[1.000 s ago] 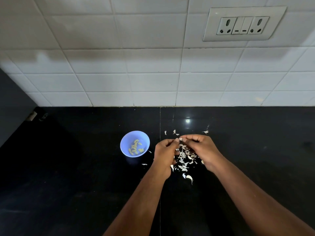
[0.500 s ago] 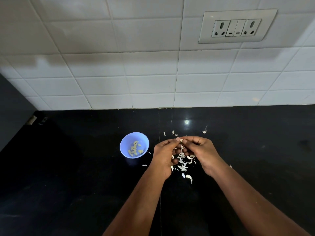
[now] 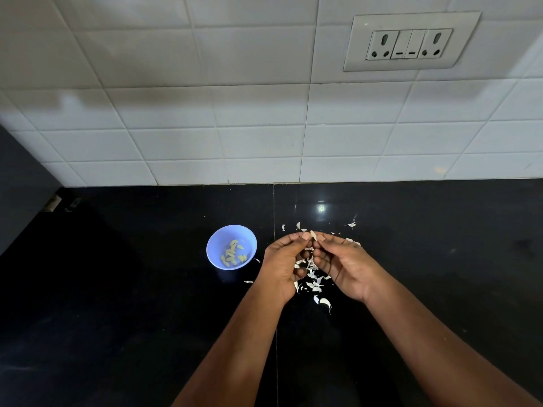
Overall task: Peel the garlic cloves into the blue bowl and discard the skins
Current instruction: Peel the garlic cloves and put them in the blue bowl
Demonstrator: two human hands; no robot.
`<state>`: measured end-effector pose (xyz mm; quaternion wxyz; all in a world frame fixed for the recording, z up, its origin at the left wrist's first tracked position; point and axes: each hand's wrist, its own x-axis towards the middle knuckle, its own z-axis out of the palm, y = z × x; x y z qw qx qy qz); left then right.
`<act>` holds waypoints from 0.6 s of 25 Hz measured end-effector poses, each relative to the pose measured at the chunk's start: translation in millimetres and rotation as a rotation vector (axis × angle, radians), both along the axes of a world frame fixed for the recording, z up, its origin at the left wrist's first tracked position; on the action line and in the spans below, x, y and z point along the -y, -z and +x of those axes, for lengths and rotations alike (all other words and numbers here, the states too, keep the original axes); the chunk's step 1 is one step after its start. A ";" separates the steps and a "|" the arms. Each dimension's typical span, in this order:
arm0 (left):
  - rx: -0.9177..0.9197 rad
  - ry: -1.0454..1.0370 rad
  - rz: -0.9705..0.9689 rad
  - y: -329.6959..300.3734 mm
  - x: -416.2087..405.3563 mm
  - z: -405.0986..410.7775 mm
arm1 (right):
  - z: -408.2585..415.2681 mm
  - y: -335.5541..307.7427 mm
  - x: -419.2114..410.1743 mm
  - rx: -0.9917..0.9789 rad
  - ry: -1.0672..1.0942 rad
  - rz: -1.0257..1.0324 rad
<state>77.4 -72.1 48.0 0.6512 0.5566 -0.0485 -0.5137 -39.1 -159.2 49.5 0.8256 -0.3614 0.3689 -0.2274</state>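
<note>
A small blue bowl [image 3: 216, 243] stands on the black counter and holds several peeled yellowish cloves [image 3: 232, 254]. Just right of it my left hand [image 3: 282, 265] and my right hand [image 3: 343, 264] meet fingertip to fingertip. Between their thumbs and forefingers they pinch a small garlic clove [image 3: 313, 235], mostly hidden by the fingers. A heap of white garlic skins [image 3: 313, 282] lies on the counter under and between both hands. One unpeeled-looking white clove [image 3: 325, 303] lies at the near edge of the heap.
Stray skin bits [image 3: 351, 225] are scattered behind the hands. The black counter [image 3: 117, 289] runs to a white tiled wall [image 3: 264, 136] with a socket panel [image 3: 410, 42]. A dark cabinet side [image 3: 17, 177] closes the left.
Both hands stay pressed together over the skin heap, fingers working slightly on the clove. The camera view has shifted a little.
</note>
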 end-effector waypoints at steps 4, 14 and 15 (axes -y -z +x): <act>0.264 -0.008 0.094 -4.0 6.8 -5.4 | -0.4 0.9 -2.0 -0.033 -0.016 -0.055; 0.424 0.172 0.320 0.9 0.1 -12.7 | -1.4 8.0 3.8 -0.018 0.183 -0.099; 0.411 0.211 0.343 2.2 -1.2 -13.1 | -3.5 9.1 3.9 -0.069 0.160 -0.192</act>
